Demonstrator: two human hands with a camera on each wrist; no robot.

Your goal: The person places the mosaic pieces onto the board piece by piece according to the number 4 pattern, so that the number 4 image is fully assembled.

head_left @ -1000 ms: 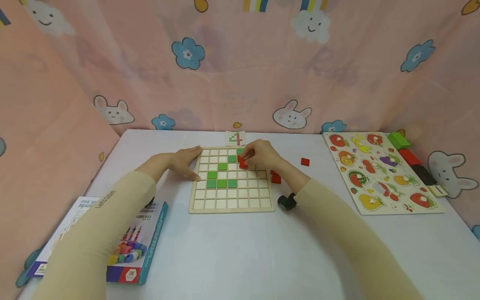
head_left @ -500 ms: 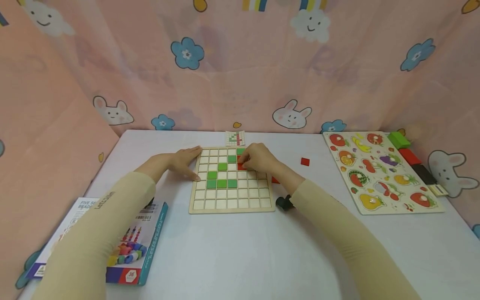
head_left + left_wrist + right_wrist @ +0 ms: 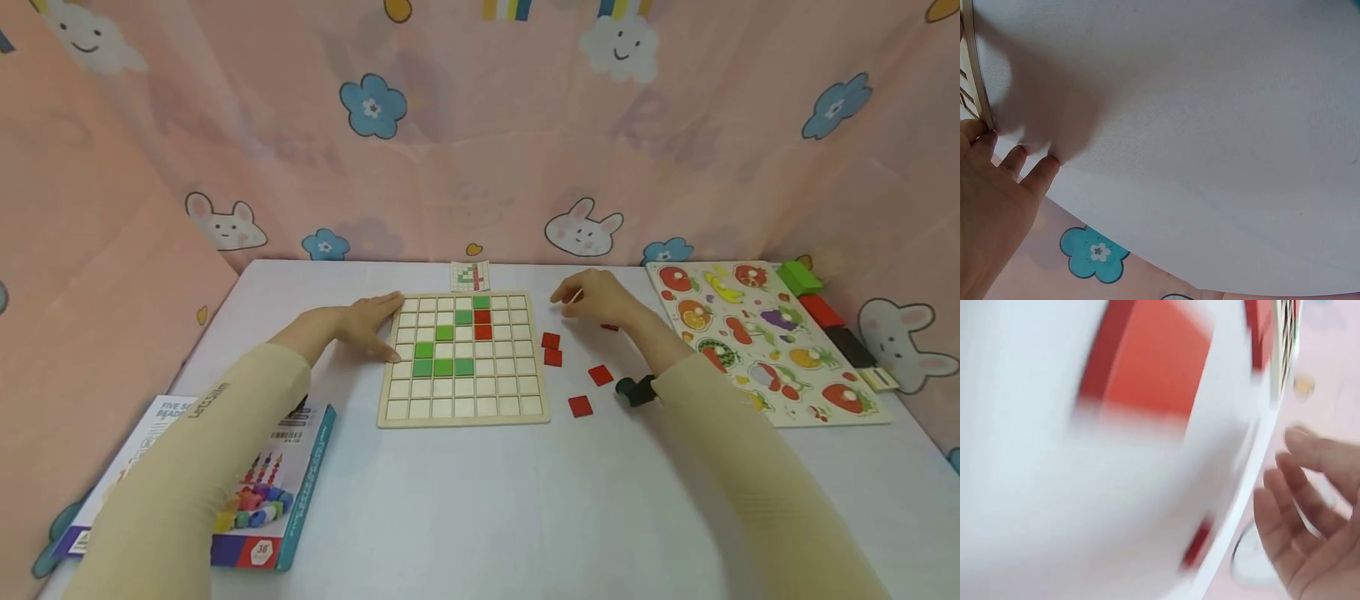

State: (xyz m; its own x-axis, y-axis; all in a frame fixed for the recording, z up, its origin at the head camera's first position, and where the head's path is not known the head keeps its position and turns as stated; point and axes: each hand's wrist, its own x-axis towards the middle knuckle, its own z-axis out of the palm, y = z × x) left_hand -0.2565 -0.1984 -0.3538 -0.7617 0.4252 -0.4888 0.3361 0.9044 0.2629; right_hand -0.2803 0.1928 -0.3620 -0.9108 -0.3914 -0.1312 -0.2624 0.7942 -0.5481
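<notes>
A wooden grid board lies on the table with several green tiles in its cells. Two red tiles sit one below the other under the top green tile. My left hand rests at the board's left edge, fingers spread; in the left wrist view the fingertips touch the tabletop beside it. My right hand hovers right of the board, fingers loosely bent, holding nothing in the right wrist view. Several loose red tiles lie nearby; one is partly hidden by the right hand.
A small pattern card lies behind the board. On the right are a fruit puzzle board and stacks of green, red and black tiles. A bead-set box lies front left, under the left forearm. A fabric backdrop surrounds the table.
My right hand has left the board and moved right, over the table. Two red tiles in the board's cells are now uncovered. The left hand has stayed in place.
</notes>
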